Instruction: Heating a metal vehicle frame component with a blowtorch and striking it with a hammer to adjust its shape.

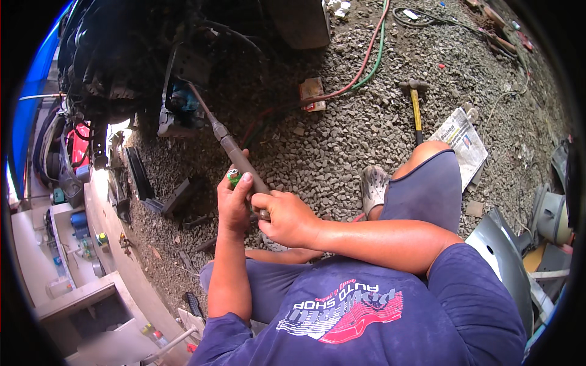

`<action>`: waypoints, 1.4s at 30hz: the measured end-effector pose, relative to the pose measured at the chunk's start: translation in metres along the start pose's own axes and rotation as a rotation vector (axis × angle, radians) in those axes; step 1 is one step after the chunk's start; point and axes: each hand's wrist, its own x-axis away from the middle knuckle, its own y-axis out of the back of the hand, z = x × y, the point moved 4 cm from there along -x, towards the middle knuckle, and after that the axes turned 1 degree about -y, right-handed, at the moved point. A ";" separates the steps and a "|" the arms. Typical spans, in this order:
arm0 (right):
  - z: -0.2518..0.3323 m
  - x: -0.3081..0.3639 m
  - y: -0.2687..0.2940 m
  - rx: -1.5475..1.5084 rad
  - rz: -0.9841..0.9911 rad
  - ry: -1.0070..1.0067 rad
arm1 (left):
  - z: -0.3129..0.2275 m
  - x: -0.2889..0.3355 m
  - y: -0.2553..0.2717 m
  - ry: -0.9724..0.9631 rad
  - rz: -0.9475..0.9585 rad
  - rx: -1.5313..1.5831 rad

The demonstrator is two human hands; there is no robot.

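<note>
A long gas torch [235,152] with a grey-brown handle and thin tube points up and left, away from my body. My right hand [287,216] is closed around its rear end. Beside the handle, my left hand [233,204] is closed with a small green lighter [233,175] between thumb and fingers. The torch's thin tip ends next to a metal bracket [174,125] under the dark vehicle body [122,55]. A bluish patch shows there; whether it is flame or colour on the metal I cannot tell.
Red and green hoses [372,46] run across the gravel. A yellow-handled hammer [416,110] lies right of centre, near a folded newspaper [461,146]. Loose metal pieces [177,195] lie at left. Grey body panels [503,259] stand at far right, a cluttered shelf [67,244] at far left.
</note>
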 end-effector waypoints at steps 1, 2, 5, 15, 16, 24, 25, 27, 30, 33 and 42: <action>0.000 0.000 0.000 0.000 -0.007 -0.001 | -0.001 0.000 -0.001 0.001 0.001 0.000; -0.001 0.000 0.000 0.000 -0.014 -0.002 | -0.003 0.000 -0.004 -0.014 -0.001 -0.008; 0.001 0.000 0.000 0.012 -0.003 -0.004 | -0.004 0.000 -0.002 -0.028 0.001 -0.023; -0.002 0.000 -0.001 -0.005 -0.071 0.039 | -0.001 -0.001 -0.001 -0.019 0.013 -0.022; -0.002 0.000 -0.001 0.000 -0.068 0.042 | 0.000 -0.001 -0.001 -0.016 0.014 -0.022; -0.005 -0.001 -0.001 0.000 -0.044 0.040 | 0.002 -0.001 0.000 -0.008 0.041 0.001; -0.006 -0.001 -0.002 -0.004 -0.042 0.041 | 0.002 -0.001 -0.001 -0.005 0.042 0.000; -0.007 -0.001 -0.003 -0.011 -0.041 0.039 | 0.003 -0.001 -0.001 -0.008 0.035 0.020; -0.007 -0.001 -0.003 -0.008 -0.030 0.018 | 0.002 0.001 -0.005 -0.005 0.004 -0.029; -0.009 -0.002 -0.004 -0.016 -0.034 0.027 | 0.005 0.000 -0.003 0.009 0.024 -0.007; -0.009 -0.003 -0.004 -0.006 -0.022 0.011 | 0.007 -0.002 -0.002 0.007 0.028 -0.034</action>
